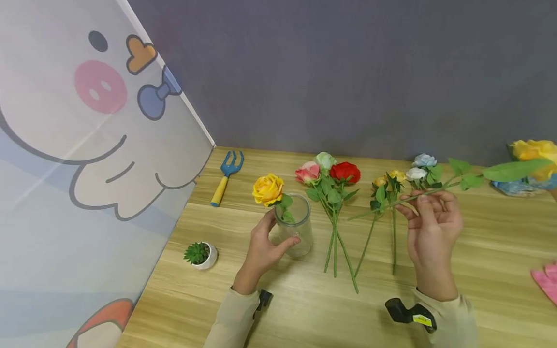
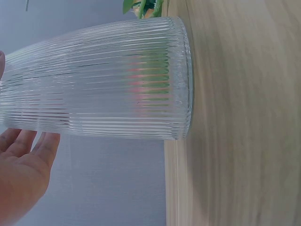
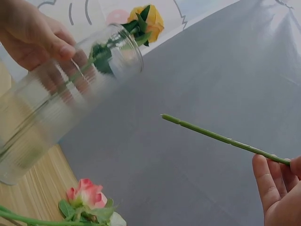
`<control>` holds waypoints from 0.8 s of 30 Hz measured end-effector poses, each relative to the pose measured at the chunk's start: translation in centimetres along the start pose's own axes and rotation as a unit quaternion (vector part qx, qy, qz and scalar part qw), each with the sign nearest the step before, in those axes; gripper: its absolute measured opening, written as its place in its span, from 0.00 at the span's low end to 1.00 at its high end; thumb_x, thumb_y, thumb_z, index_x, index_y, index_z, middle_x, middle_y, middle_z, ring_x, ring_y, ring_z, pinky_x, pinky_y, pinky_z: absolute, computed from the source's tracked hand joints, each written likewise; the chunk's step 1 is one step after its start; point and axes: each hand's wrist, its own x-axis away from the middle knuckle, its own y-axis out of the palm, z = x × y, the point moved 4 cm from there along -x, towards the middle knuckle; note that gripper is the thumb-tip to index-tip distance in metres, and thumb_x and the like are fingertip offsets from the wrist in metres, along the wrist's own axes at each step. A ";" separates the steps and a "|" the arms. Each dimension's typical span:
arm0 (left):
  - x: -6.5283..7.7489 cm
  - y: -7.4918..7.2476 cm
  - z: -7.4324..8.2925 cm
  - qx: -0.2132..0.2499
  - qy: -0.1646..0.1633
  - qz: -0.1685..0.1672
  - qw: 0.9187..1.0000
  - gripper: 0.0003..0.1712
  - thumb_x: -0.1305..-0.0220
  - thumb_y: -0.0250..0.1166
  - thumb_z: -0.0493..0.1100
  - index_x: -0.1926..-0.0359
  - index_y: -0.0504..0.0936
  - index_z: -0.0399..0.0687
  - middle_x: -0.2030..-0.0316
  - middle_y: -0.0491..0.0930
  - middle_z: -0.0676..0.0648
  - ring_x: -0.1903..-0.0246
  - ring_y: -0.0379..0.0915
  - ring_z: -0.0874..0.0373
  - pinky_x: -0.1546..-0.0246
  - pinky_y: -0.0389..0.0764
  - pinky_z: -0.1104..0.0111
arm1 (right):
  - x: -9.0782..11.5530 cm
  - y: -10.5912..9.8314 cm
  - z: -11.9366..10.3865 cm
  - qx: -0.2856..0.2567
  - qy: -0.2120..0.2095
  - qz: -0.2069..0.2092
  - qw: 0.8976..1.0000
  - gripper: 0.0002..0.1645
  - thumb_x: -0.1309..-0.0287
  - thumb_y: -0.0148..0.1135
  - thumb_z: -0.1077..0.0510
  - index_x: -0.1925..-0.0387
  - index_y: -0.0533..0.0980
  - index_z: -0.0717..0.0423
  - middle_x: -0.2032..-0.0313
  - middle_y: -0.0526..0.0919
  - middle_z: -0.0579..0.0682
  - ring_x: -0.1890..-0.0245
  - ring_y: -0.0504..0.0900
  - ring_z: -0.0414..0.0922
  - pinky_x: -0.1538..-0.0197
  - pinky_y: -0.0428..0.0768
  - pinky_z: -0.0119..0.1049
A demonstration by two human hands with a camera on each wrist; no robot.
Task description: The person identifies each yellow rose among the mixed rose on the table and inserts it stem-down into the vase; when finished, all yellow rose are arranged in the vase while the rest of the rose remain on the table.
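My left hand (image 1: 263,244) holds a clear ribbed glass vase (image 1: 304,237) that stands upright on the table, fingers round one side and thumb on the other. One yellow rose (image 1: 267,189) leans in the vase, its head past the rim and its stem inside the glass. My right hand (image 1: 435,232) pinches a green flower stem (image 3: 216,136) between thumb and fingers, above the table. The stem's bare end points left toward the vase, apart from it; leaves (image 1: 470,181) and a large yellow bloom (image 1: 528,149) lie toward its right end.
Right of the vase lie a pink rose (image 1: 308,172), a red rose (image 1: 345,171) and a pale green one (image 1: 325,159), stems crossed. Small yellow flowers (image 1: 397,175) and a white one (image 1: 416,174) are farther right. A potted succulent (image 1: 197,253) and garden fork (image 1: 227,176) stand left.
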 end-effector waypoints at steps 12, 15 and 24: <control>0.2 0.1 -0.1 -0.001 0.011 0.002 1.000 0.48 0.46 0.81 0.37 0.29 0.67 0.28 0.33 0.73 0.31 0.35 0.73 0.37 0.35 0.77 0.48 | 1.7 1.7 0.7 0.026 -0.003 -0.048 0.998 0.06 0.31 0.48 0.81 0.59 0.70 0.75 0.66 0.84 0.65 0.66 0.88 0.55 0.65 0.91 0.41; 0.1 0.2 -0.1 0.002 0.009 0.000 1.000 0.47 0.45 0.81 0.37 0.29 0.66 0.28 0.33 0.72 0.31 0.34 0.72 0.37 0.35 0.76 0.48 | 1.9 2.0 0.9 0.030 -0.005 -0.059 0.998 0.07 0.31 0.47 0.81 0.58 0.70 0.74 0.65 0.84 0.65 0.65 0.88 0.54 0.64 0.91 0.40; 0.1 0.2 0.0 0.007 0.019 0.003 1.000 0.47 0.42 0.80 0.44 0.29 0.67 0.29 0.33 0.73 0.32 0.35 0.73 0.37 0.35 0.77 0.48 | 2.3 2.8 1.4 0.021 -0.006 -0.084 0.996 0.08 0.30 0.46 0.81 0.57 0.69 0.73 0.64 0.85 0.64 0.64 0.88 0.54 0.63 0.91 0.40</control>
